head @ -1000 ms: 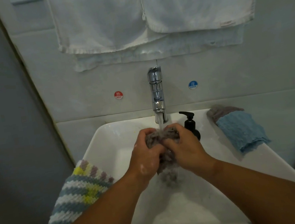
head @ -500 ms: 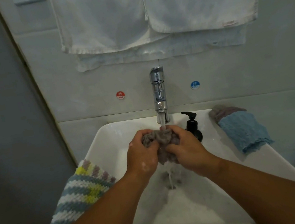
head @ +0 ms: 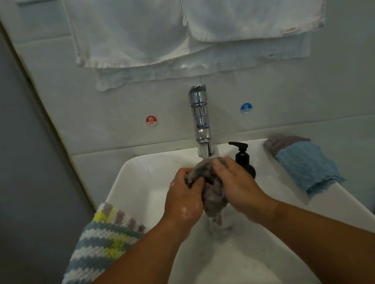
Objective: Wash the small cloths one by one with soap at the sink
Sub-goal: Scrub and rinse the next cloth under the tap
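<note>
We hold the grey cloth bunched under the running tap, over the sink. Left hand and right hand both have their fingers clamped on it, one on each side. The soap bottle stands just behind our right hand. A blue cloth lies on the right rim and a striped cloth on the left.

Wet cloth: mottled grey. Sink white, tap chrome, pump bottle black. Right rim: blue cloth, waffle pattern, and a grey-mauve cloth behind it. Left rim: knit cloth, slate-blue and white stripes with yellow and mauve patches. Towels white. HOT sticker red, COLD sticker blue. Wall pale grey.
</note>
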{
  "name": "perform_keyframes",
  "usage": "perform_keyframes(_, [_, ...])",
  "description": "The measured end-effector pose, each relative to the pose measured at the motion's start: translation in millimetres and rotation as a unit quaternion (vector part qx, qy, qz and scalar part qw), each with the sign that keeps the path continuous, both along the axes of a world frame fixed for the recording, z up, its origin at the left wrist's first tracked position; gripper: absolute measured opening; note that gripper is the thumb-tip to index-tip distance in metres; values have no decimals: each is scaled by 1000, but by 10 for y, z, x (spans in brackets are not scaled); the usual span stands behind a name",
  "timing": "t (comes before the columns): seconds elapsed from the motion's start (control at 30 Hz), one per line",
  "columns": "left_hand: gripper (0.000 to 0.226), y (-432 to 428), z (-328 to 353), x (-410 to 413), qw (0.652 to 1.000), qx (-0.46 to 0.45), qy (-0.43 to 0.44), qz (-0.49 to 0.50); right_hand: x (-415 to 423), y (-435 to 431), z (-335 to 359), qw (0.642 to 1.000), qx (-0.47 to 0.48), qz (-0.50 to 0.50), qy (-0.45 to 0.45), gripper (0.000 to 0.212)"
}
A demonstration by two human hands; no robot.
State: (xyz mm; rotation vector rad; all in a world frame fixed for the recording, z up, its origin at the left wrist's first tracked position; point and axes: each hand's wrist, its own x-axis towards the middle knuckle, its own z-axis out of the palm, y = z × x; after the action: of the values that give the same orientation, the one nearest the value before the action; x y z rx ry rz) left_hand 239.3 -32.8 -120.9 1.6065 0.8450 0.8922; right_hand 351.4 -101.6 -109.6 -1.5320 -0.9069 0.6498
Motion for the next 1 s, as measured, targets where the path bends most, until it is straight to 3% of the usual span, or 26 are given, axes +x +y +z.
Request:
perform_keyframes(0.1, [13, 14, 15, -11, 999, -15, -19, 31, -32, 6, -6, 997, 5, 64, 48, 19])
perform_keyframes(0.2, [16, 2, 59, -38, 996, -68, -59, -3, -6, 3, -10, 997, 28, 74, 7, 40])
perform_keyframes(0.33, [19, -69, 113, -54, 989, -113, -62, -79, 62, -38, 24, 997, 56, 54, 3, 52])
perform_keyframes(0.5, [47, -34, 24, -42, 994, -67, -44, -77, 56, -56, 70, 994, 58, 72, 59, 59])
perform_keyframes(0.6, [42, -26, 16, -43, 1000, 0, -10, -22, 57, -25, 31, 993, 40, 89, 67, 62])
perform_keyframes(0.77, [15, 26, 5, -43, 997, 45, 30, 52, 13, -20, -44, 996, 28, 80, -7, 42])
perform_keyframes(0.9, [31, -30, 36, -30, 994, 56, 69, 62, 21, 12, -53, 995, 35, 20, -89, 14])
perform_keyframes(1.0, [35, -58, 52, -17, 999, -10, 39, 4, 5, 12, -34, 980, 1, 2, -198, 31])
